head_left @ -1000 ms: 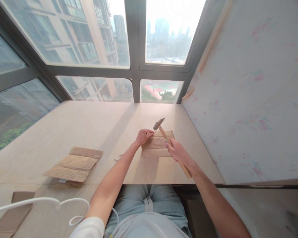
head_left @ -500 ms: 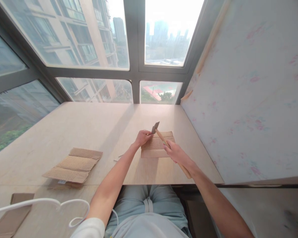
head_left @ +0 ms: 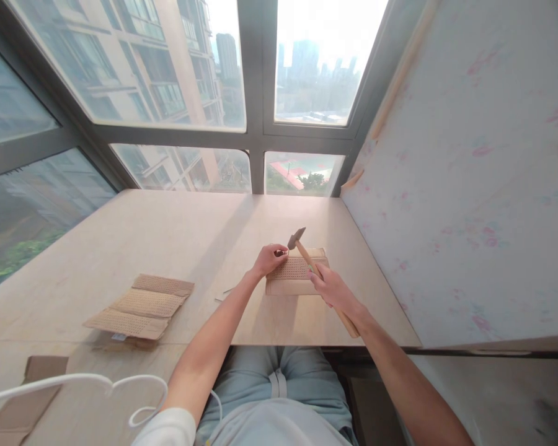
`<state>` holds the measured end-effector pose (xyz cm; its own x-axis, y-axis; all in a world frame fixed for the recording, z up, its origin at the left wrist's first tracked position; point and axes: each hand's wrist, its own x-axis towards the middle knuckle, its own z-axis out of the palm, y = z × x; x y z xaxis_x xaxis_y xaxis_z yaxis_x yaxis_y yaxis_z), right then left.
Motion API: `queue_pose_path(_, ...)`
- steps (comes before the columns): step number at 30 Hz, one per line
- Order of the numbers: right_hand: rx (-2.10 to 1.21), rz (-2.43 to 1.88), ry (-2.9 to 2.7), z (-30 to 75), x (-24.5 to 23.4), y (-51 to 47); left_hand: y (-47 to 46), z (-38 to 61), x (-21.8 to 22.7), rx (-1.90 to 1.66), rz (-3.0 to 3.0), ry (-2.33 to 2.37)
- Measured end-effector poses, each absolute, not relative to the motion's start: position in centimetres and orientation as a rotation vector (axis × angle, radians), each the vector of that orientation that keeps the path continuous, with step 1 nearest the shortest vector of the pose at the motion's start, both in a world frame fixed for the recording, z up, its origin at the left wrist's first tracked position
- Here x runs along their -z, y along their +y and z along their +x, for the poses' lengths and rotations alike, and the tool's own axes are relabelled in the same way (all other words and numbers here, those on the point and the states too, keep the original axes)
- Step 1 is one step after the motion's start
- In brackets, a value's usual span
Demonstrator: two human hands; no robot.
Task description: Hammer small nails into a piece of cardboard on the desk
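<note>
In my right hand (head_left: 331, 286) is the wooden handle of a hammer (head_left: 309, 256), gripped partway along. The hammer's metal head hangs just above and to the right of my left fingertips. My left hand (head_left: 268, 259) is closed in a pinch on a thin nail (head_left: 288, 252), small and partly hidden by the fingers, over the upper left of a cardboard piece (head_left: 297, 286). Rows of small holes cover the middle band of that cardboard, which lies flat under both hands.
To the left lies a folded cardboard sheet (head_left: 142, 305) full of holes. Two thin metal pieces (head_left: 227, 290) rest beside my left forearm. A brown cardboard strip (head_left: 25, 399) and a white cable (head_left: 93, 375) are at lower left. Windows stand behind; a papered wall (head_left: 469, 186) rises at right.
The hammer head has lifted slightly away from my left fingertips, up and to the right. My left hand stays pinched at the cardboard. The whole view has shifted a little.
</note>
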<state>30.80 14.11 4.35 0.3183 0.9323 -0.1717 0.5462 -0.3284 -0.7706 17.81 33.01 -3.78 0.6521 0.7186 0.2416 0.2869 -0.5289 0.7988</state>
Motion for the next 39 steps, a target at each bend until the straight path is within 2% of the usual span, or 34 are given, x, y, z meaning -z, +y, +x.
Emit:
queue_pose_path(8,-0.811,-1.975,-1.302,30.7,-4.4,14.1,32.7,16.3,4.4,-0.886,2.244,0.777)
queue_pose_path(14,-0.843,-1.993,-1.309,30.6,-3.6,14.1,31.8,16.0,5.6,-1.038,2.143,1.112)
queue_pose_path(24,-0.849,-2.004,-1.305,30.5,-3.3,14.2,31.2,15.5,6.5,-0.845,2.035,1.106)
queue_pose_path(39,-0.826,-2.053,-1.309,30.2,-2.8,14.3,31.0,15.5,6.2,-0.786,2.055,1.143)
